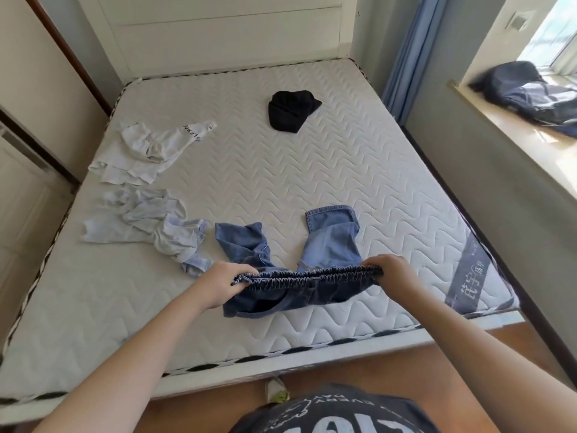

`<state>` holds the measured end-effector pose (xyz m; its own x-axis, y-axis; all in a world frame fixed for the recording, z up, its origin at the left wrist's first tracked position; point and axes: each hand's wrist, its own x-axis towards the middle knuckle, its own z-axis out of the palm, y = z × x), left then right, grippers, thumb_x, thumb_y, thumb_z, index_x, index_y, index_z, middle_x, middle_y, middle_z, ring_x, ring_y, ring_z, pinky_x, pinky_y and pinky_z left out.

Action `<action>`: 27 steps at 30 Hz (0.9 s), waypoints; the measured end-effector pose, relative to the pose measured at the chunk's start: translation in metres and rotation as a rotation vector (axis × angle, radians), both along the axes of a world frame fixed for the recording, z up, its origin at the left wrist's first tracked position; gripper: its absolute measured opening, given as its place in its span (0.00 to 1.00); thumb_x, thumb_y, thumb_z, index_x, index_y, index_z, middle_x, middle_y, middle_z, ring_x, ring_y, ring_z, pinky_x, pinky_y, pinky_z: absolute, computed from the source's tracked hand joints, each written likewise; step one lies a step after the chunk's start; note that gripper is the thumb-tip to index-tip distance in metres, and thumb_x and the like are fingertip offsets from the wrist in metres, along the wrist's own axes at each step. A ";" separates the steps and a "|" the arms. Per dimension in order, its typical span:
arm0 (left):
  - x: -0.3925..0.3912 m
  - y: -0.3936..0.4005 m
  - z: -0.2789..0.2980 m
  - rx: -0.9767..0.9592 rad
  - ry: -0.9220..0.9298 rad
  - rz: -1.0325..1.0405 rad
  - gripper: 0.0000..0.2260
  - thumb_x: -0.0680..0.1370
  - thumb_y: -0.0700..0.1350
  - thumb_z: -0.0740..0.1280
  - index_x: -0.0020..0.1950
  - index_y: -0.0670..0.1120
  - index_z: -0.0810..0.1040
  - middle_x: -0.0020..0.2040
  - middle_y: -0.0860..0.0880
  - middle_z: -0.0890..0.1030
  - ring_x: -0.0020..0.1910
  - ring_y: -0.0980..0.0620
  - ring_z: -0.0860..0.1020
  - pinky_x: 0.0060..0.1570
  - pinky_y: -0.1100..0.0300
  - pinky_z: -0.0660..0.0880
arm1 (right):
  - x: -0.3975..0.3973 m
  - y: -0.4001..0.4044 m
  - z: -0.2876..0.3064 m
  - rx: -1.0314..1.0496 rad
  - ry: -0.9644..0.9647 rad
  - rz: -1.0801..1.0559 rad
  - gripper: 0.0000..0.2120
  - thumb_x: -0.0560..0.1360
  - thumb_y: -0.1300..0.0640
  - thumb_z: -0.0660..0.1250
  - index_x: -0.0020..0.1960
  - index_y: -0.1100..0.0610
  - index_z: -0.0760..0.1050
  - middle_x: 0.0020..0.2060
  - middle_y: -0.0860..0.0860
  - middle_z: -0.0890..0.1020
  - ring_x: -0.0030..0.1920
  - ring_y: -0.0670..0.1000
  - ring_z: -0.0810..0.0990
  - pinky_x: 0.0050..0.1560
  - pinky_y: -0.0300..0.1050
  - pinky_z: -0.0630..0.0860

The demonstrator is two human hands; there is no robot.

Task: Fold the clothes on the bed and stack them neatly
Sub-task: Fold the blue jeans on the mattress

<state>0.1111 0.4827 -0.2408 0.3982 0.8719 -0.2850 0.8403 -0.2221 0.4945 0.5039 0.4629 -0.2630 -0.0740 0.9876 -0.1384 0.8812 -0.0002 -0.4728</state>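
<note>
The left hand and the right hand each pinch one end of the gathered elastic waistband of the denim jeans, fingers curled over its ruched edge and holding it stretched crosswise near the foot of the mattress. From that band the two legs run away from the person, so the long axis points toward the headboard; the left leg lies crumpled, the right flatter. Beyond lie a pale blue shirt, a white garment and a black garment, all unfolded on the quilted, wavy-stitched surface.

Head camera looks steeply down, seemingly near, over the mattress.
</note>
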 end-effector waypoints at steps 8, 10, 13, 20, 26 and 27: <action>0.039 -0.033 0.022 0.195 -0.089 -0.149 0.24 0.72 0.27 0.65 0.59 0.51 0.83 0.61 0.55 0.81 0.62 0.55 0.77 0.64 0.59 0.71 | 0.035 -0.025 0.004 0.371 0.000 0.228 0.24 0.66 0.76 0.72 0.51 0.51 0.86 0.45 0.50 0.84 0.46 0.59 0.81 0.47 0.51 0.74; 0.052 -0.040 0.030 0.327 -0.128 -0.222 0.23 0.70 0.25 0.66 0.57 0.48 0.85 0.58 0.52 0.82 0.60 0.53 0.77 0.61 0.58 0.73 | 0.043 -0.028 0.007 0.485 -0.009 0.267 0.22 0.67 0.74 0.71 0.50 0.51 0.86 0.46 0.48 0.84 0.47 0.56 0.80 0.48 0.48 0.69; 0.075 -0.049 0.046 0.467 -0.156 -0.298 0.20 0.70 0.25 0.65 0.53 0.45 0.85 0.56 0.49 0.82 0.58 0.50 0.78 0.58 0.56 0.74 | 0.052 -0.027 0.015 0.603 0.017 0.315 0.19 0.68 0.70 0.68 0.49 0.51 0.86 0.47 0.49 0.84 0.50 0.53 0.76 0.49 0.47 0.70; 0.120 -0.054 0.076 0.616 -0.187 -0.315 0.15 0.74 0.28 0.62 0.48 0.43 0.84 0.58 0.43 0.79 0.60 0.48 0.75 0.60 0.59 0.72 | 0.050 -0.017 0.050 0.693 0.159 0.394 0.13 0.70 0.69 0.72 0.47 0.54 0.87 0.50 0.54 0.84 0.53 0.62 0.79 0.49 0.56 0.78; 0.152 -0.049 0.099 0.604 -0.305 -0.261 0.16 0.74 0.27 0.64 0.48 0.46 0.85 0.53 0.44 0.76 0.54 0.50 0.76 0.57 0.59 0.73 | 0.027 -0.009 0.083 0.692 0.399 0.290 0.16 0.68 0.74 0.65 0.42 0.57 0.87 0.50 0.57 0.83 0.53 0.61 0.79 0.54 0.51 0.75; 0.157 -0.049 0.101 0.595 -0.328 -0.252 0.16 0.74 0.28 0.64 0.50 0.46 0.84 0.53 0.46 0.77 0.54 0.53 0.77 0.56 0.63 0.72 | 0.024 -0.008 0.086 0.652 0.464 0.261 0.16 0.68 0.75 0.65 0.42 0.58 0.86 0.50 0.57 0.83 0.52 0.59 0.80 0.54 0.49 0.76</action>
